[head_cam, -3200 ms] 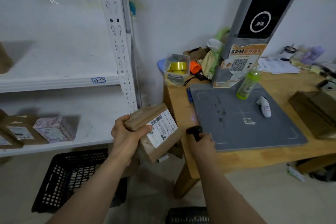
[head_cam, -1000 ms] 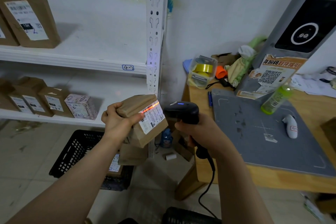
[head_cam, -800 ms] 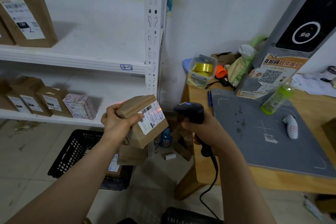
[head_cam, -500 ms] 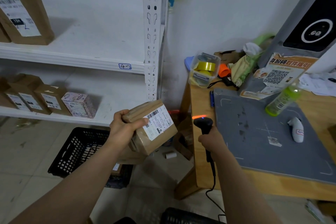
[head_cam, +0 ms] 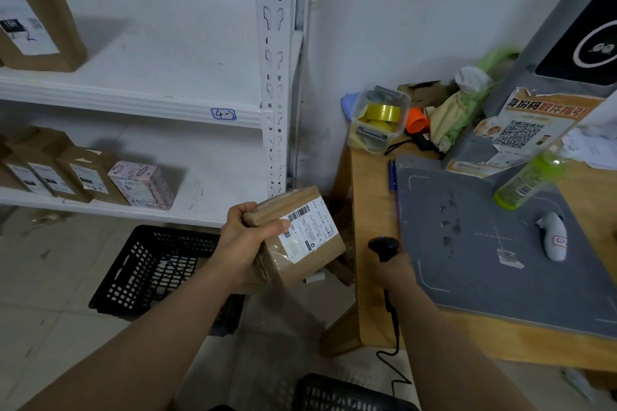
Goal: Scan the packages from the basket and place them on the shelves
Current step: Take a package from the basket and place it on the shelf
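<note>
The left hand (head_cam: pixel 243 243) is gripping a brown cardboard package (head_cam: pixel 319 255) by its upper corner, fingers and thumb curled round it. It is holding the package in the air between the shelves and the table, white barcode label facing up. The right hand (head_cam: pixel 395 269) is clasping the handle of a black corded scanner (head_cam: pixel 384 246), whose head is over the wooden table's (head_cam: pixel 369 197) edge, just beside a grey mat (head_cam: pixel 484 277). A black basket (head_cam: pixel 143 264) is sitting on the floor below the lower shelf (head_cam: pixel 207 190), where brown parcels (head_cam: pixel 83 178) and a pink box (head_cam: pixel 142 185) are standing in a row.
</note>
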`<move>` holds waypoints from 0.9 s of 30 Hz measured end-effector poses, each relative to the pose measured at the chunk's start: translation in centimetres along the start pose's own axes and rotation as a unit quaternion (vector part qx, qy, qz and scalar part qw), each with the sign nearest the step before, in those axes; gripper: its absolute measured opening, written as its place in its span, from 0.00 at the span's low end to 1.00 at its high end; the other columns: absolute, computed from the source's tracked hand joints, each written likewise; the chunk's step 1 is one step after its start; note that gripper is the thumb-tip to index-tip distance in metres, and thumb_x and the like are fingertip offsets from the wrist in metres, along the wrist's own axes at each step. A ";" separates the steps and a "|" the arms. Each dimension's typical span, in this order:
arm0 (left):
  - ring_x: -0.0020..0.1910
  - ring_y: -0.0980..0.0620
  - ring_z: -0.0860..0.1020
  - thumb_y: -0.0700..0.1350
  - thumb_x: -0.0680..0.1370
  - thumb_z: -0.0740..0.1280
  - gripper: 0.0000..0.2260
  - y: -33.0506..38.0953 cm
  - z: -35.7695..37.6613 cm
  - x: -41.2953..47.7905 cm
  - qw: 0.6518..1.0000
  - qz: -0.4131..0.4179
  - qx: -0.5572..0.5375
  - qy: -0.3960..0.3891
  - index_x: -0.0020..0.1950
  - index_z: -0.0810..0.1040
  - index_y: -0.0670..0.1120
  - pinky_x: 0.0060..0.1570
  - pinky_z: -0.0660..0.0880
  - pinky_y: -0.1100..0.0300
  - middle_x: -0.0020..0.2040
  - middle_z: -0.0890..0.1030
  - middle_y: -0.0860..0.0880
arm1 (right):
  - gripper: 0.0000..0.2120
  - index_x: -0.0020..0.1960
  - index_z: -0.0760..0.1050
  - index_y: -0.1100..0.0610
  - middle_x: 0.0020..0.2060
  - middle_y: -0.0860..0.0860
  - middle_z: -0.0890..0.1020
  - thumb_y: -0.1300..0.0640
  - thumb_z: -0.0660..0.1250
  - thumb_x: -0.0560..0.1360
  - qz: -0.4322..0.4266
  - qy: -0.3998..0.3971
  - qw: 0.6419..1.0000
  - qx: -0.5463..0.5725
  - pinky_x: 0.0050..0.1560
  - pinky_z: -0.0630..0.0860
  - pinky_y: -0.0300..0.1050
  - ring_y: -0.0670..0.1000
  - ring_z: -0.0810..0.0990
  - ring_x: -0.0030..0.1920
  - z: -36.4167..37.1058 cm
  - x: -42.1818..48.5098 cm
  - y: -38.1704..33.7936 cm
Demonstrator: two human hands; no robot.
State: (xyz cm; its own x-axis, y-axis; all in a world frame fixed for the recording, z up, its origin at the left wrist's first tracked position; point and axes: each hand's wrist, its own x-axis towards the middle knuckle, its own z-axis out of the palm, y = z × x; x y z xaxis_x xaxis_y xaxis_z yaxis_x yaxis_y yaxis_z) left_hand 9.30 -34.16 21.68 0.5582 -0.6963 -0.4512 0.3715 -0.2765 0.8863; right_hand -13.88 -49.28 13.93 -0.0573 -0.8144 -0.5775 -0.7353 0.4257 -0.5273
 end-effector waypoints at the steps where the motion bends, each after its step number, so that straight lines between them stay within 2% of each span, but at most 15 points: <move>1: 0.53 0.47 0.81 0.43 0.65 0.81 0.36 -0.1 0.0 0.0 1.000 -0.002 -0.003 -0.001 0.68 0.68 0.52 0.41 0.75 0.57 0.62 0.78 0.47 | 0.33 0.80 0.53 0.62 0.63 0.62 0.75 0.64 0.63 0.79 0.009 -0.005 1.000 -0.011 0.54 0.78 0.54 0.60 0.77 0.55 -0.1 -0.4 0.0; 4: 0.53 0.48 0.81 0.41 0.70 0.79 0.32 -0.1 0.0 -0.2 1.000 -0.002 -0.009 -0.007 0.69 0.67 0.51 0.40 0.75 0.58 0.62 0.78 0.47 | 0.35 0.82 0.46 0.62 0.64 0.63 0.74 0.63 0.61 0.81 0.023 -0.006 0.999 -0.047 0.51 0.76 0.53 0.60 0.76 0.54 -0.5 -1.0 0.3; 7: 0.50 0.50 0.81 0.41 0.71 0.78 0.31 0.2 0.1 -0.5 1.000 -0.002 -0.023 -0.011 0.69 0.67 0.52 0.34 0.76 0.61 0.61 0.79 0.49 | 0.30 0.78 0.53 0.64 0.63 0.64 0.73 0.61 0.62 0.80 0.021 0.020 0.999 -0.036 0.56 0.79 0.56 0.60 0.77 0.54 -0.6 -1.1 0.3; 9: 0.49 0.51 0.81 0.40 0.72 0.77 0.30 0.5 0.2 -0.8 0.999 0.000 -0.036 -0.019 0.69 0.67 0.52 0.31 0.76 0.62 0.59 0.79 0.49 | 0.28 0.74 0.57 0.64 0.66 0.65 0.69 0.60 0.63 0.78 0.008 0.048 0.998 -0.034 0.61 0.77 0.60 0.64 0.76 0.58 -0.8 -1.6 -0.3; 11: 0.50 0.50 0.81 0.41 0.72 0.77 0.30 0.7 0.2 -1.1 0.999 0.008 -0.042 -0.027 0.69 0.67 0.52 0.36 0.76 0.60 0.59 0.79 0.49 | 0.27 0.72 0.60 0.62 0.66 0.64 0.67 0.58 0.66 0.77 -0.028 0.086 0.995 -0.042 0.62 0.76 0.60 0.65 0.74 0.61 -1.3 -2.4 -1.3; 14: 0.54 0.48 0.81 0.42 0.71 0.77 0.30 1.2 -0.4 -1.7 0.998 0.019 -0.055 -0.036 0.68 0.67 0.52 0.41 0.75 0.56 0.61 0.79 0.47 | 0.24 0.71 0.65 0.56 0.65 0.59 0.72 0.57 0.68 0.77 -0.107 0.093 0.990 -0.013 0.58 0.78 0.55 0.59 0.77 0.58 -1.6 -4.2 -3.4; 17: 0.56 0.46 0.81 0.43 0.71 0.78 0.29 1.8 -1.3 -2.2 0.996 0.032 -0.081 -0.036 0.68 0.68 0.51 0.44 0.76 0.54 0.61 0.79 0.46 | 0.18 0.69 0.70 0.52 0.56 0.50 0.78 0.50 0.65 0.81 -0.163 0.036 0.985 0.053 0.43 0.78 0.46 0.48 0.79 0.47 -1.2 -6.9 -6.2; 18: 0.56 0.46 0.81 0.43 0.71 0.78 0.29 2.1 -1.7 -2.4 0.995 0.038 -0.088 -0.033 0.67 0.68 0.52 0.45 0.75 0.53 0.61 0.80 0.46 | 0.17 0.68 0.71 0.52 0.55 0.50 0.78 0.48 0.64 0.82 -0.177 0.010 0.982 0.072 0.42 0.78 0.45 0.47 0.78 0.46 -1.1 -8.0 -7.1; 21: 0.57 0.45 0.81 0.48 0.65 0.81 0.33 2.8 -3.2 -2.7 0.994 0.050 -0.100 -0.014 0.66 0.70 0.53 0.50 0.77 0.48 0.60 0.81 0.46 | 0.18 0.64 0.73 0.52 0.55 0.53 0.80 0.41 0.61 0.82 -0.173 -0.131 0.965 0.150 0.53 0.82 0.54 0.54 0.82 0.52 -0.4 -11.0 -9.5; 23: 0.57 0.44 0.81 0.51 0.60 0.82 0.36 3.7 -4.5 -3.1 0.993 0.057 -0.107 0.007 0.65 0.71 0.54 0.57 0.78 0.41 0.60 0.81 0.46 | 0.21 0.63 0.74 0.50 0.58 0.56 0.81 0.36 0.63 0.79 -0.143 -0.248 0.934 0.213 0.56 0.82 0.58 0.59 0.83 0.55 0.0 -12.7 -11.2; 25: 0.57 0.43 0.82 0.52 0.59 0.83 0.39 4.6 -6.3 -3.4 0.989 0.071 -0.127 0.021 0.67 0.71 0.52 0.55 0.79 0.40 0.60 0.82 0.45 | 0.24 0.64 0.75 0.49 0.60 0.57 0.81 0.34 0.65 0.77 -0.163 -0.313 0.906 0.235 0.58 0.82 0.60 0.60 0.83 0.57 0.7 -14.3 -13.0; 27: 0.59 0.40 0.81 0.53 0.59 0.83 0.40 5.6 -8.3 -3.7 0.985 0.089 -0.145 0.029 0.68 0.72 0.49 0.55 0.78 0.39 0.60 0.83 0.43 | 0.25 0.66 0.74 0.49 0.61 0.57 0.81 0.36 0.68 0.76 -0.215 -0.348 0.888 0.210 0.59 0.81 0.59 0.59 0.83 0.58 1.5 -15.8 -15.1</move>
State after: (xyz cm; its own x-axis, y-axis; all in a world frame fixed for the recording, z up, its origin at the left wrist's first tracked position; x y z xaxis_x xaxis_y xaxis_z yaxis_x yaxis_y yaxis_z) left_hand 15.44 -27.63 27.49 0.6716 -0.6759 -0.3034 0.4556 0.0539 0.8885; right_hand -0.80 -42.27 30.06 0.7058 -0.5586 -0.4356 -0.2640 0.3633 -0.8935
